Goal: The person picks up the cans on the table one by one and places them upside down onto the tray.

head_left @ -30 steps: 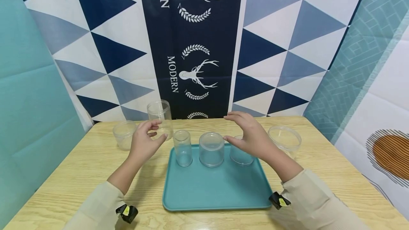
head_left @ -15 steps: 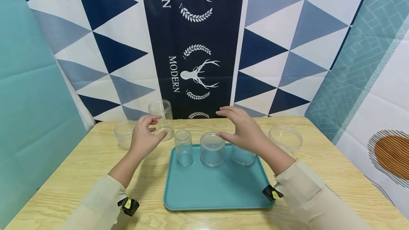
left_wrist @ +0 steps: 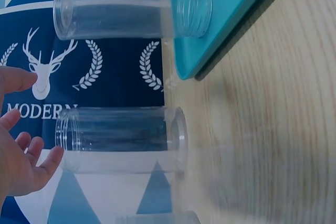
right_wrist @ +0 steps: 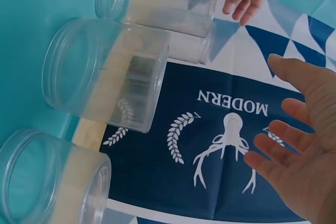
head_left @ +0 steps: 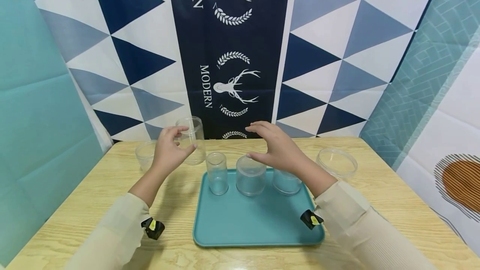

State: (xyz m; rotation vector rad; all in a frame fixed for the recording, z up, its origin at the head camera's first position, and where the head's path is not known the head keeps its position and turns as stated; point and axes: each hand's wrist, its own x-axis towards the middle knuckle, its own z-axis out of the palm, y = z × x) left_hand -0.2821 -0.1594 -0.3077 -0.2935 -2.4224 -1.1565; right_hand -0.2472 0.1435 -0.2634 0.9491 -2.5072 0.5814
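Note:
My left hand (head_left: 168, 149) hovers with spread, lightly bent fingers beside a tall clear jar (head_left: 196, 153) behind the tray. That jar is upright, its threaded mouth on top, level with the fingertips in the left wrist view. Over the teal tray (head_left: 258, 224) my right hand (head_left: 275, 147) is raised, thumb and fingers apart, holding nothing. Its thumb overlaps the top of a wide clear jar (head_left: 250, 180) in the head view. A narrow clear jar (head_left: 217, 174) stands left of that one, threaded end down. Another clear jar (head_left: 286, 183), partly hidden by the right hand, stands on the right.
Left of the tray, a short clear container (head_left: 144, 155) is partly covered by my left hand. A wide clear container (head_left: 337, 163) stands at the right, behind my right forearm. The wooden table (head_left: 375, 203) ends at a patterned cloth (head_left: 232, 53) at the back.
My right hand has moved left and slightly up, from over the right jar to over the middle one. My left hand has risen slightly. The jars stay on the tray and table.

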